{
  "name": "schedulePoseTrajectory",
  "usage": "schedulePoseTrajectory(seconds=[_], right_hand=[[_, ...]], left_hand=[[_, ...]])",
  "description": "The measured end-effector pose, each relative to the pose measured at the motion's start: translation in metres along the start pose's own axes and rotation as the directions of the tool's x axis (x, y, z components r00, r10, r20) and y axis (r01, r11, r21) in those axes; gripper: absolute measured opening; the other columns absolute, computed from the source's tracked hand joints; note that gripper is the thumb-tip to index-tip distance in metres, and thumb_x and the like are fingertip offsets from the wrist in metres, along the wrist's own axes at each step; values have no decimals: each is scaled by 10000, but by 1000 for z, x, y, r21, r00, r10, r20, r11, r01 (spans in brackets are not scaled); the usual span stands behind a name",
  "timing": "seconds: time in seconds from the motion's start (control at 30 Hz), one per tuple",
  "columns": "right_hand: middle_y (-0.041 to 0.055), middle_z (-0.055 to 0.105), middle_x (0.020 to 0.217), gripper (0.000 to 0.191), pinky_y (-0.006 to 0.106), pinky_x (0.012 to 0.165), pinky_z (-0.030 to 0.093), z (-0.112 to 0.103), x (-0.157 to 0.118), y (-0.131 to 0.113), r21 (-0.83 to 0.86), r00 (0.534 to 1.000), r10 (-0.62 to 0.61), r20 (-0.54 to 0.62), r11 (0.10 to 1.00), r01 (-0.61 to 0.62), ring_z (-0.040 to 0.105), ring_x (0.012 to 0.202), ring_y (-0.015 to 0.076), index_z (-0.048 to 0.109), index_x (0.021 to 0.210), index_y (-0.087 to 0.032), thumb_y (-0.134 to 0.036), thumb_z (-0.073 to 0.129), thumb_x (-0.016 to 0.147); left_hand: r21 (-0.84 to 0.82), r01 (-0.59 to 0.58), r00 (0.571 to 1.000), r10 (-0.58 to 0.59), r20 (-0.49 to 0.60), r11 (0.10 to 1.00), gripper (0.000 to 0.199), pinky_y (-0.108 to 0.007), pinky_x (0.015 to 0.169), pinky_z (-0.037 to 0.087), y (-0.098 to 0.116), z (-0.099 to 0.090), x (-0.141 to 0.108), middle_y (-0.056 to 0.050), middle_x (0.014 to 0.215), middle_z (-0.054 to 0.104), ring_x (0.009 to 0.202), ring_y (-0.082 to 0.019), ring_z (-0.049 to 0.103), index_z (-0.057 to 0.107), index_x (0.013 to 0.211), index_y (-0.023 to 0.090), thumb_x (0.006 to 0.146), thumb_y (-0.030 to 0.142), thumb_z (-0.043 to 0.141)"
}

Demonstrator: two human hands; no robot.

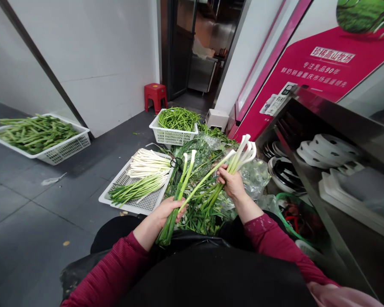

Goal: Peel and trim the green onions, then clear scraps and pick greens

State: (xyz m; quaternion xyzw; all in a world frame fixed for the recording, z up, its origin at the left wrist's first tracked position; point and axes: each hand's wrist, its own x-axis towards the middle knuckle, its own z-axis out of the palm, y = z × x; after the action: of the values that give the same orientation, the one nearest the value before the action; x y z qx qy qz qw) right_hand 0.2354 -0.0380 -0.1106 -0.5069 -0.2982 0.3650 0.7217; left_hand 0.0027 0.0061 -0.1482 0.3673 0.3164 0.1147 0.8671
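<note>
Your left hand (170, 209) is closed around the green ends of a few scallions (189, 167), low and near, just above your black-covered lap (208, 277). Your right hand (233, 181), a little farther off and to the right, grips a scallion bunch (238, 160) with its white bulbs pointing up and away. One long stalk (206, 181) slants across the gap between your hands.

On your left, the perforated tray (154, 204) sits just beyond your left forearm, its near rim close to your knee. Past it, gray floor tile (73, 194) runs out to a basket (69, 149) of thick green stalks by the wall. Your right side is tighter: a metal shelf (328, 213) has its long edge beside your right sleeve, and a green-rimmed basket (284, 221) stands beneath it. Straight ahead, a second basket (175, 137) heaped with thin, curling green stems stands farther off.

Between your arms lies a tangled heap of leafy greens (205, 219), with crinkled, shiny clear plastic (256, 177) on its right. In the white plastic tray, smooth, straight scallions (145, 166) lie in layers, pale stems on the far side, green lengths on the near.
</note>
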Motion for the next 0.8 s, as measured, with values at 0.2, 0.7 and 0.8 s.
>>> schedulePoseTrajectory(seconds=[0.2, 0.7, 0.8], right_hand=[[-30, 575, 630, 246, 218, 418, 353, -6, 2, -3, 14, 999, -7, 38, 1000, 6, 355, 373, 22, 547, 791, -172, -288, 714, 651], [-37, 530, 529, 342, 214, 349, 313, -61, 41, 34, -170, 934, 122, -335, 968, -187, 360, 354, 49, 489, 667, -175, -384, 735, 553], [-37, 479, 459, 330, 232, 336, 284, -61, 22, 58, -312, 899, 150, -411, 904, -293, 366, 353, 74, 475, 605, -185, -407, 718, 581]], left_hand=[[36, 11, 1000, -12, 6, 999, 266, -154, 331, 230, 1, -2, 0, 53, 521, 468, 365, -46, 368, 435, 763, 173, 690, 286, 665], [9, -14, 995, 13, 101, 1000, 324, -155, 318, 208, 4, -16, -5, 60, 494, 486, 336, -59, 371, 434, 847, 195, 683, 316, 685], [-61, -32, 998, 35, 61, 998, 311, -150, 325, 227, 3, -12, 2, 54, 516, 494, 352, -56, 390, 432, 807, 188, 670, 288, 692]])
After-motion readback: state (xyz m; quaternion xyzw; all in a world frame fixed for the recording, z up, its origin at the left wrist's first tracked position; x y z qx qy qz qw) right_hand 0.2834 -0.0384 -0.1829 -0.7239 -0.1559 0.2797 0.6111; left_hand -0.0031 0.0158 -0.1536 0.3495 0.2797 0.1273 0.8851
